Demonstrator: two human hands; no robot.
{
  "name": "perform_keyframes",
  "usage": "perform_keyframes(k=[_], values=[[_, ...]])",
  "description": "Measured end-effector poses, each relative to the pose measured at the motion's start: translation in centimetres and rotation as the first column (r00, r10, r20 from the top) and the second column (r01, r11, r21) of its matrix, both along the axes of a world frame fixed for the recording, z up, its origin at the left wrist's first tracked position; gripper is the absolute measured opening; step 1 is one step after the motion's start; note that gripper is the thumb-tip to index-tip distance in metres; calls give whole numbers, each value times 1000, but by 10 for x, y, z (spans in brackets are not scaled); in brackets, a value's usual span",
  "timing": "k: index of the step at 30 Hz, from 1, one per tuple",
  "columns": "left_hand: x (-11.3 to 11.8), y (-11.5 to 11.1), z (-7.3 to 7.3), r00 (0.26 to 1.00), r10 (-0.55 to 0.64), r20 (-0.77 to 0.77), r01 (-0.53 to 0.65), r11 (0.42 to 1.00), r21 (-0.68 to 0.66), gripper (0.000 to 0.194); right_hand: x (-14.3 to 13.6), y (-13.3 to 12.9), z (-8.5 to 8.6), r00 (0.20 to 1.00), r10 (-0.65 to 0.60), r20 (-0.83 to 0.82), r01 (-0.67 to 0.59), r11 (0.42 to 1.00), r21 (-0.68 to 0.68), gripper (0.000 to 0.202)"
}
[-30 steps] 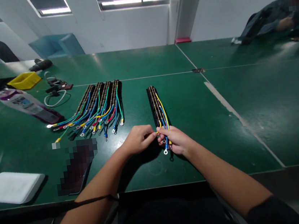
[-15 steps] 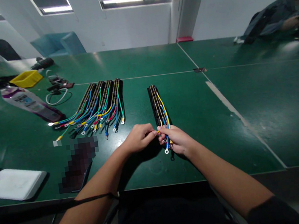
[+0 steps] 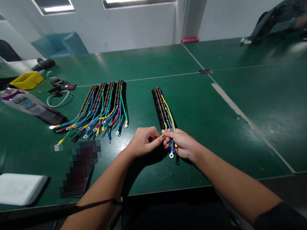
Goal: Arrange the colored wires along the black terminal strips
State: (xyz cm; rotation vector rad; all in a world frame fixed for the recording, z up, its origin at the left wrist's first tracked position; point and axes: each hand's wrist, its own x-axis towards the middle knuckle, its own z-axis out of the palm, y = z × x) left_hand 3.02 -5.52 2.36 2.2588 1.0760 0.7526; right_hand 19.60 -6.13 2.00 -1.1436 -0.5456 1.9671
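Observation:
A black strip with brass-coloured rails lies lengthwise on the green table, with yellow, blue and red wires running down to its near end. My left hand pinches the short yellow wire at that end. Closed around the lower part of the wires is my right hand, its thumb against the yellow wire close to my left fingertips. A blue wire's ring terminal sticks out below my right hand. To the left, several similar wired strips lie side by side, their ring terminals toward me.
At the left are a bottle, yellow tray, white cable, white device and dark phone-like object. A power tool lies farther back. People sit at the far left and far right.

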Motion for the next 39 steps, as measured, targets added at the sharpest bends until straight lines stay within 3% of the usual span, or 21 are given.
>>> perform_keyframes(k=[7, 14, 21, 29, 34, 39], values=[[1, 2, 2, 998, 18, -60, -14, 998, 65, 29, 1, -1, 0, 1000, 1, -1, -1, 1000, -1, 19], [-2, 1, 2, 1000, -13, -14, 13, 999, -31, 25, 0, 0, -1, 1000, 3, 9, -3, 1000, -11, 19], [-1, 2, 3, 998, 39, -50, -37, 999, 40, 29, 1, -1, 1, 1000, 9, 20, -9, 1000, 3, 19], [-4, 1, 0, 995, 101, 8, -102, 993, 62, 22, 1, -2, 2, 996, 14, 86, -15, 1000, 12, 19], [-5, 3, -4, 994, 103, -24, -99, 986, 132, 19, 2, -3, 4, 997, -20, 75, 21, 1000, -3, 21], [-4, 2, -3, 996, 80, -26, -77, 992, 101, 15, 4, -2, 1, 995, -21, 93, 20, 1000, 12, 21]])
